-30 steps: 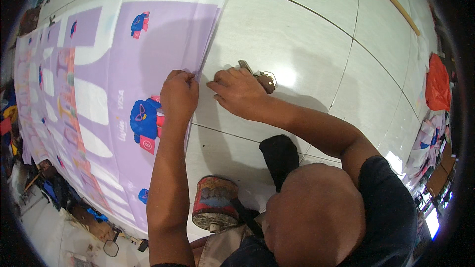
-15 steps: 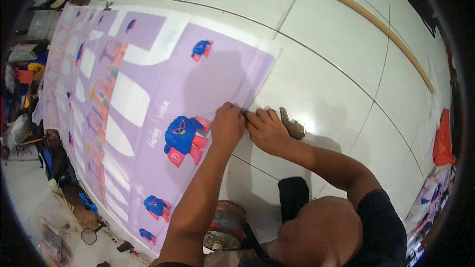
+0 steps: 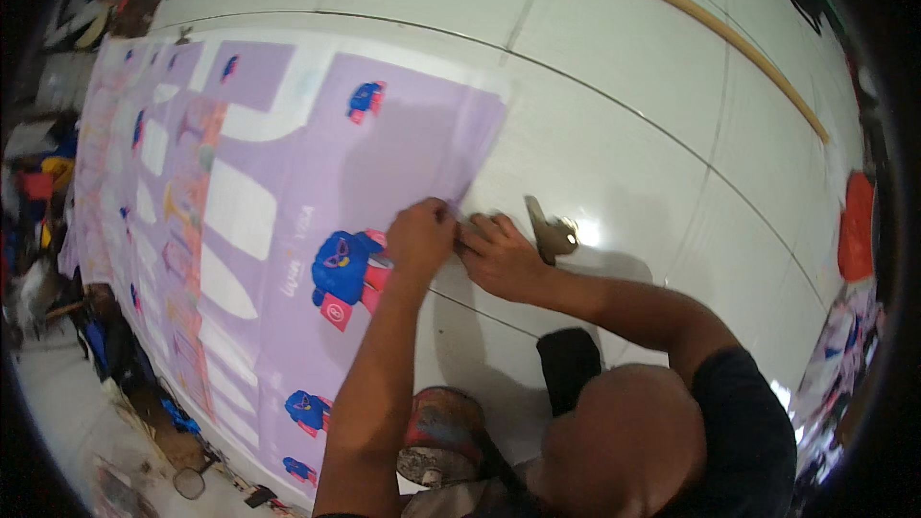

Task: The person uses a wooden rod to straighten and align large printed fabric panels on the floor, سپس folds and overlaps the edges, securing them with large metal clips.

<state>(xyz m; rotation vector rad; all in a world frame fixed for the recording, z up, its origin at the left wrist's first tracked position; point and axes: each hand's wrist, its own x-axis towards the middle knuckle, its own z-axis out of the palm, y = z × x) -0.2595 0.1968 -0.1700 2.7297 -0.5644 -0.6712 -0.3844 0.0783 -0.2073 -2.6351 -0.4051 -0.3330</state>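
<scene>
A large printed sheet, lilac with white shapes and blue-and-pink figures, lies spread on the floor. My left hand rests over its right edge, the fingers closed in a pinch on that edge. Close beside it, my right hand has its thumb and first finger drawn together at the same edge, the other fingers bent over the tiles. What lies between the fingertips is too small to make out fully. Just right of my right hand sits a shiny brass-coloured metal piece, apart from the fingers.
White floor tiles surround the sheet. A long tan rod curves across the far side. A reddish round can stands near my knees. Clutter runs along the left, and a red bag lies at the far right.
The view has shifted a little, so the sheet and both hands appear slightly further left. Both hands stay together at the sheet's edge.
</scene>
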